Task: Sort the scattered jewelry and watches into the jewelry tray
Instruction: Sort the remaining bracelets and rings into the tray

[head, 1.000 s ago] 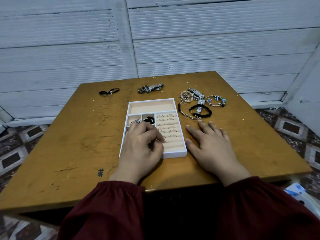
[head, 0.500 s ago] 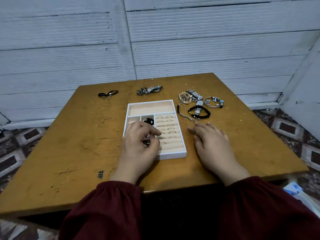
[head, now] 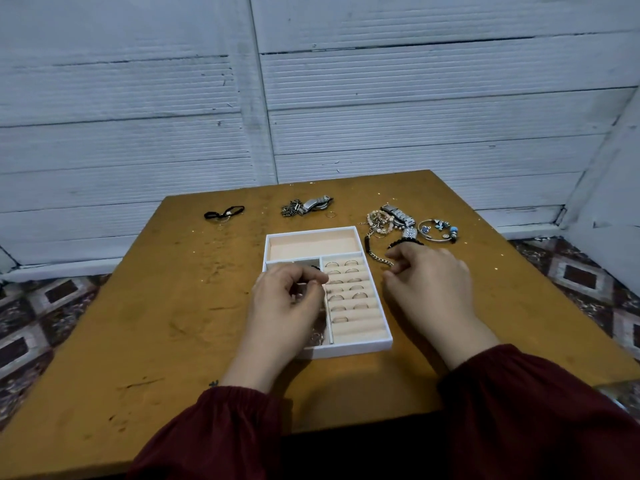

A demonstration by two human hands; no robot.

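Jewelry is seen scattered along the far side of a table (head: 138, 323), with a tray (head: 346, 351) set at the middle. Rings (head: 350, 263) are slotted in rows in the tray's right section. The left hand (head: 284, 306) is held over the small compartments on the tray's left side, with the fingers curled and thumb and forefinger drawn close. This grip is narrow, but whether anything is held in it cannot be told.

The right hand (head: 433, 282) is held above the table just right of the tray. Its grip is loosely parted, and the near end of a chain (head: 377, 254) lies between forefinger and thumb. A black bracelet (head: 405, 241) is partly covered by the fingertips. Beyond it are grouped a beaded bracelet (head: 379, 221), a watch (head: 398, 214) and a bangle (head: 438, 232) with blue charms.

A second watch (head: 313, 204) with tangled links is placed beyond the tray, a loose ring (head: 330, 214) just beside it. A black band (head: 224, 213) is left well apart, toward the far left.
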